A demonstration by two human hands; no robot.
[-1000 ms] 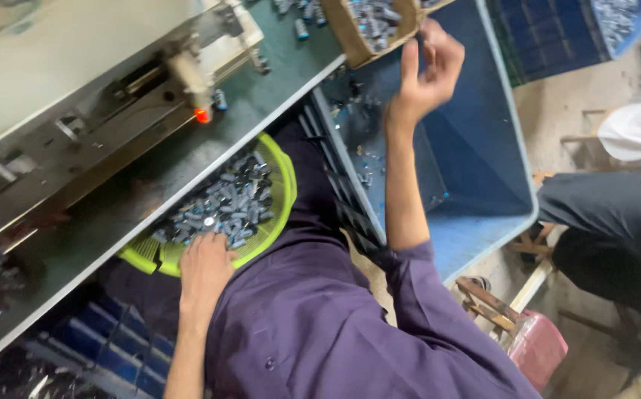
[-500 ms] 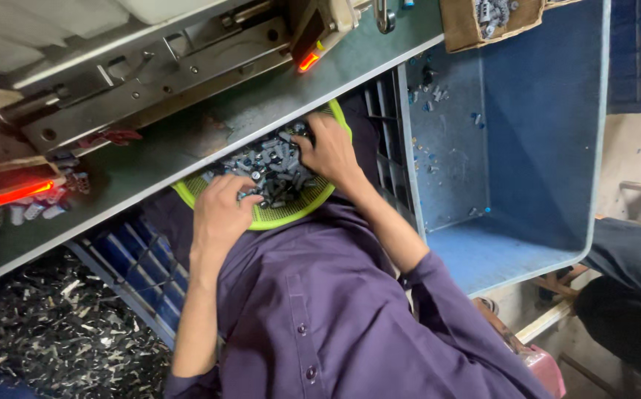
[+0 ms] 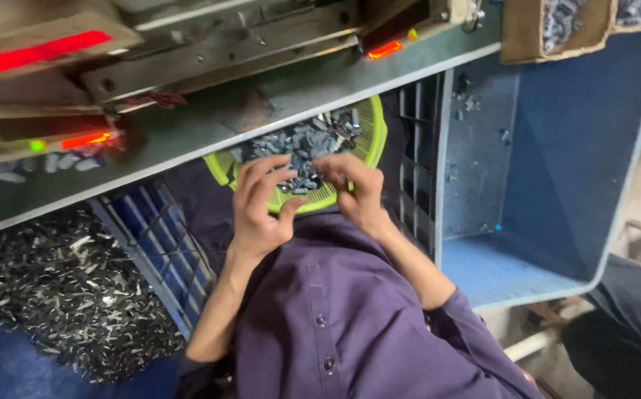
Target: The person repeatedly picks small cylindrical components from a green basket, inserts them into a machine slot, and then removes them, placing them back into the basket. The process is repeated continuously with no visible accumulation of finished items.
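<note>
A person's left hand (image 3: 261,203) and right hand (image 3: 353,193) meet over a lime-green basket (image 3: 370,140) of small grey metal parts (image 3: 302,144) in their lap. Curled fingers seem to pinch parts, though blurred. Most parts remain unsorted.

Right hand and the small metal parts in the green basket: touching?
Touching. Head view shows the right hand fingers resting in the parts piled in the basket.

Dim, soft, motion-blurred; red lamp glare
</note>
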